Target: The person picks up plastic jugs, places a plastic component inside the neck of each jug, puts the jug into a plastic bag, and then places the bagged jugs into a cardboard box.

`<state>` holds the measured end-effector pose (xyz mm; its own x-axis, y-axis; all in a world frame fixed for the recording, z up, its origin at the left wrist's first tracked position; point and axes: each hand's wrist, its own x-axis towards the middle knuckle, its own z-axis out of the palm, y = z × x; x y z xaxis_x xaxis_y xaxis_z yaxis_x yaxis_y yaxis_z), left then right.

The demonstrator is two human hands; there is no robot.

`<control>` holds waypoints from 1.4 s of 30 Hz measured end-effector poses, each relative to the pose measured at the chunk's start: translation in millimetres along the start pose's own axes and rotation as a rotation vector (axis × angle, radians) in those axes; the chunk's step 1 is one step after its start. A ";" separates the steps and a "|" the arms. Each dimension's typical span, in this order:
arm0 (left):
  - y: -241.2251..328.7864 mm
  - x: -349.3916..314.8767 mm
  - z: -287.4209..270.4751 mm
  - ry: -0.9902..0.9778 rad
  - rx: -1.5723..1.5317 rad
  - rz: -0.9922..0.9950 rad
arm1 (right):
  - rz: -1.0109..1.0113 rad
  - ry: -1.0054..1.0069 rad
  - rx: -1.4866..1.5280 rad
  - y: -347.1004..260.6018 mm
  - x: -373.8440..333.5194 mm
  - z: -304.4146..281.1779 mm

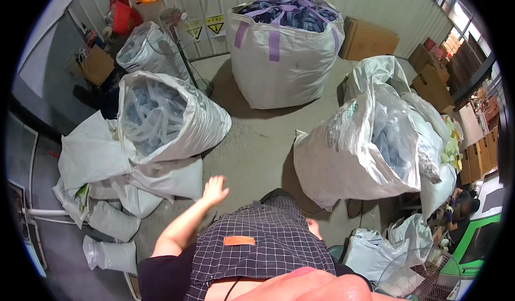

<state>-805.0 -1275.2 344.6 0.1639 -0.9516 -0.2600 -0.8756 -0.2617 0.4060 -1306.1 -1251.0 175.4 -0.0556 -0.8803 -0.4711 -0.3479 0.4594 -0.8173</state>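
My left hand (215, 190) hangs over the floor with its fingers stretched and nothing in it. It is nearest to the open white woven sack (206, 124) on the left, which holds translucent grey-blue plastic pieces, but does not touch it. My right hand (314, 228) shows only in part beside the checked apron (268, 220); its fingers are hidden. Ahead and to the right stands another open white sack (332, 151) with a clear liner and grey-blue pieces inside.
A large white bulk bag (284, 76) with purple straps, full of dark blue pieces, stands at the far wall. Filled white sacks (112, 220) lie at the left. A standing fan (182, 43), cardboard boxes (370, 38) and a wire fan guard (418, 274) are around.
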 end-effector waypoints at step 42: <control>-76.4 805.9 -383.6 0.044 0.380 1.003 | -1.286 0.189 -1.089 -720.2 668.2 235.1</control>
<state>-431.6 -2083.9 440.2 -0.6991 -0.7110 0.0758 -0.7021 0.7027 0.1151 -872.7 -2142.2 371.1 0.6798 -0.6296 0.3760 -0.6842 -0.7291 0.0164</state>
